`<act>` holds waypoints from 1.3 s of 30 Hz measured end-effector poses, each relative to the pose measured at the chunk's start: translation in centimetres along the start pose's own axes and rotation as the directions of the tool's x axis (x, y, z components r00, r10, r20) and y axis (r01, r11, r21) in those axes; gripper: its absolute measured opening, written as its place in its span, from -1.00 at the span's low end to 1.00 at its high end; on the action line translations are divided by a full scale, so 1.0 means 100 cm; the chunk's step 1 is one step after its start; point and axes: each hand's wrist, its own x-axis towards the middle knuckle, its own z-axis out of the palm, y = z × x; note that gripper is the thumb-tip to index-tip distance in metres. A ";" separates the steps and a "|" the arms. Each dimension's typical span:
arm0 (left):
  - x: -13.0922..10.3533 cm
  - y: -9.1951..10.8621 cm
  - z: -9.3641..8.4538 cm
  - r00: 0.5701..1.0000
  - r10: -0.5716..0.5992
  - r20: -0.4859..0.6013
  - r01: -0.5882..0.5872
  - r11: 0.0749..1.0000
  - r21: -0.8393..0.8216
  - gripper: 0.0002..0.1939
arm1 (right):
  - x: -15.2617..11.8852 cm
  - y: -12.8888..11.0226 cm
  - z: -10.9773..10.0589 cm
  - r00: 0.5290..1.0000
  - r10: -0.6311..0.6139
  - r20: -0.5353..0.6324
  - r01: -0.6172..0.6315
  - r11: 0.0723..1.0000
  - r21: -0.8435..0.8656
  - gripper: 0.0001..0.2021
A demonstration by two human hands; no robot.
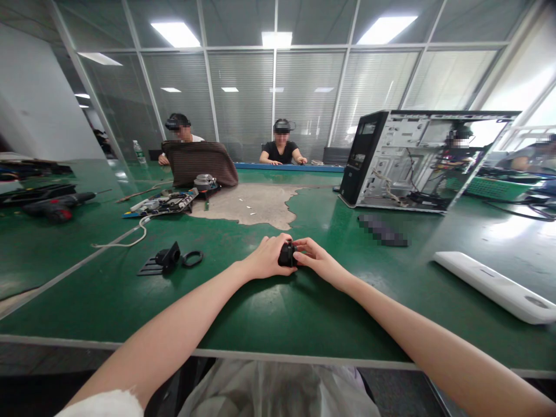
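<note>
A small black cylindrical part (286, 255) is held between my two hands, just above or on the green table (278, 324). My left hand (269, 255) wraps round its left side, thumb below and fingers above. From the right, my right hand (313, 258) grips its edge with thumb and fingertips. The fingers cover much of the part, so its exact kind is not plain. Off to the left lie a black bracket (167, 259) with a slotted flat plate and a black ring (192, 259).
An opened computer case (369, 156) stands at back right. Nearer are a pixelated dark object (383, 230) and a long white device (495, 285). A circuit board (165, 202), brown mesh-covered panel (200, 163) and power drill (58, 205) lie left. Two people (282, 149) sit opposite.
</note>
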 end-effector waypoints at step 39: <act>0.000 0.001 0.000 1.000 -0.005 -0.005 0.005 1.000 0.009 -0.41 | 0.000 -0.004 0.001 0.997 -0.062 0.039 0.061 0.998 0.023 -0.76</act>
